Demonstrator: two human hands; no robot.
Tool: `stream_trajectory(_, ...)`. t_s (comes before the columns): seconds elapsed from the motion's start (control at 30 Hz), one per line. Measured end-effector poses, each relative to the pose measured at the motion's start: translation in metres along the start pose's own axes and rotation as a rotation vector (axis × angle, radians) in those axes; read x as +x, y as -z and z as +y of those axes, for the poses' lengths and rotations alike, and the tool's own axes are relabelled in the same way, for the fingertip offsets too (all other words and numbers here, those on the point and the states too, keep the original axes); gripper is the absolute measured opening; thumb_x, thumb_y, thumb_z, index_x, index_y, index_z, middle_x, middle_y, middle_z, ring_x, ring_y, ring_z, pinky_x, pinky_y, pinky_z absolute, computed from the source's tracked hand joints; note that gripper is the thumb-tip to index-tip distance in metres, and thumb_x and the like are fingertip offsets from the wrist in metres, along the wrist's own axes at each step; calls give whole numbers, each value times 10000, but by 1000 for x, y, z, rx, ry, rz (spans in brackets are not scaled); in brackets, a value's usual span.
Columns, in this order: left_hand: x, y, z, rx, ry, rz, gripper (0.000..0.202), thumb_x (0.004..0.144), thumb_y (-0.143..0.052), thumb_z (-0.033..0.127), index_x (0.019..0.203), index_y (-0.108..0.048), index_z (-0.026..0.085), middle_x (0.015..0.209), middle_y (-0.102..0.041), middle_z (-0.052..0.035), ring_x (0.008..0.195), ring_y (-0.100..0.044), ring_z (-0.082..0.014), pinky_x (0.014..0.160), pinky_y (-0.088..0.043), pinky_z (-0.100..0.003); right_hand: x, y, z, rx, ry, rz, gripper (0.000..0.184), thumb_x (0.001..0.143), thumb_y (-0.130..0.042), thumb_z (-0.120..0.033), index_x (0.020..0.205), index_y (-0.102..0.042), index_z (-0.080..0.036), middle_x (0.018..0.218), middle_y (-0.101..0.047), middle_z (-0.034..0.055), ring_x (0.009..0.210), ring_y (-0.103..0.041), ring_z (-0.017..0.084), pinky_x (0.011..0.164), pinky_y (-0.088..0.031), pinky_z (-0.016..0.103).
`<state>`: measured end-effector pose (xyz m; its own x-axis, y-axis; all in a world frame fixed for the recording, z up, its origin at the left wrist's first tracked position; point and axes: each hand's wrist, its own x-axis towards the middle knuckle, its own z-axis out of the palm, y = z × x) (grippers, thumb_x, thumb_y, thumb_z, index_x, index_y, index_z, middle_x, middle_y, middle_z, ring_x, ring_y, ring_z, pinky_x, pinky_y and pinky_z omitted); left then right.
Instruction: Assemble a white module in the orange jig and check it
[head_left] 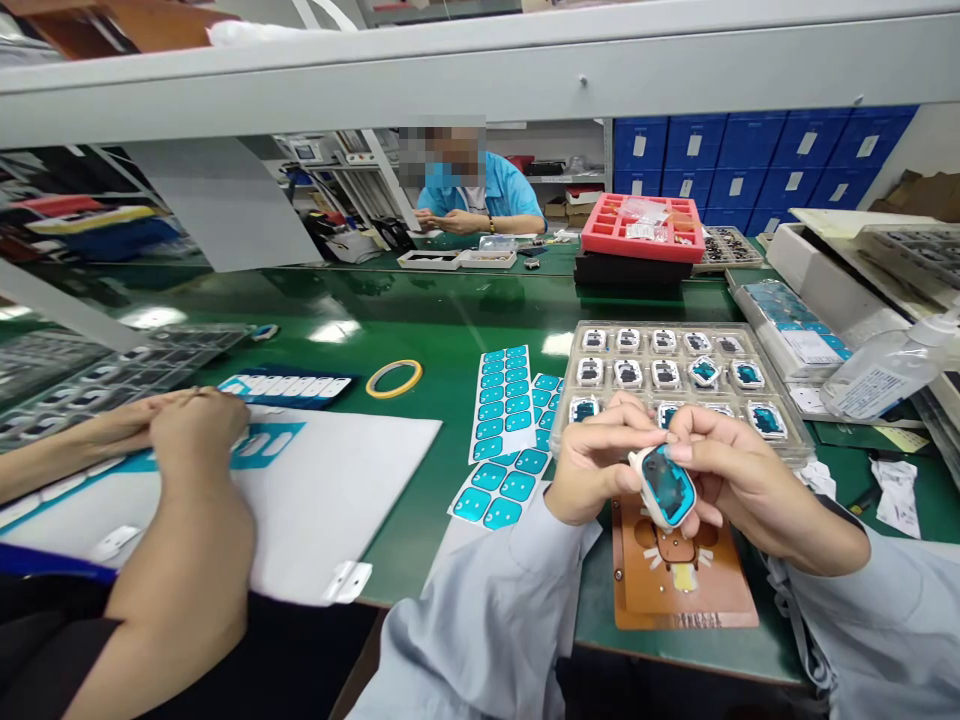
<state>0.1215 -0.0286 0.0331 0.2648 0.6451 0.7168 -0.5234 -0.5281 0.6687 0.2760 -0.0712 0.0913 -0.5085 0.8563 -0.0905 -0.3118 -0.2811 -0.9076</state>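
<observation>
- Low at centre right, and both grips are closed on a white-framed plastic unit (664, 487) with a teal film across its face: the left hand (600, 465) pinches one end between finger and thumb, while the right hand (754, 470) clasps the other.
- Held in the air right now, that unit sits just above a brown fixture board (679, 590), not touching it.
- Just behind the hands, a clear compartment tray (652, 326) holds three rows of similar units: the back row shows no teal, the middle row has teal on its right-hand few, and the near row shows teal where the fingers leave it visible.
- Left of the tray, two sheets of teal pads (495, 405) lie on the green worktop (420, 320), with many pads on them.
- Over at lower left, a co-worker's hands (199, 430) rest on a white sheet (352, 500), beside a yellow tape roll (394, 378).
- Up at upper right, a red parts tray (641, 228) sits on a dark stack, and a clear pump bottle (877, 370) lies at the right edge.
</observation>
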Motion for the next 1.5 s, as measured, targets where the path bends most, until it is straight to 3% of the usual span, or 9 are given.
stream_trajectory(0.33,2,0,3,2,2,-42,335,776,-728,556,1049,-756,363,746,-632,-29,793,-468,-167,880,-384,-415,0,1,0,14,-35,-23,344,787,-729,-375,727,-443,-192,505,-664,8,352,-591,112,291,-296,97)
stream_trajectory(0.67,3,-2,4,-3,1,-44,330,768,-736,556,1031,-764,360,711,-601,-23,762,-450,-160,811,-374,-385,0,0,-1,8,-46,-32,380,771,-744,-374,703,-415,-196,476,-622,-18,339,-560,94,291,-276,94)
stream_trajectory(0.9,0,-3,1,-34,20,-86,331,811,-687,560,1061,-756,354,798,-684,-55,763,-461,-173,762,-352,-367,-3,2,2,3,-15,-29,443,686,-821,-244,708,-380,-197,531,-512,-98,364,-448,29,347,-308,101)
stream_trajectory(1.13,-1,-4,0,-54,25,-55,346,823,-654,588,1068,-753,363,812,-693,-54,775,-465,-186,773,-365,-381,-2,0,0,-21,30,19,303,720,-705,-273,691,-412,-199,527,-497,-82,346,-420,41,347,-284,135)
stream_trajectory(1.5,-2,-4,1,-13,27,-65,327,834,-656,565,1057,-760,349,764,-657,-54,770,-466,-182,772,-362,-381,-4,-2,-3,-65,-27,44,348,725,-676,-305,672,-343,-217,462,-417,-102,321,-356,44,346,-233,143)
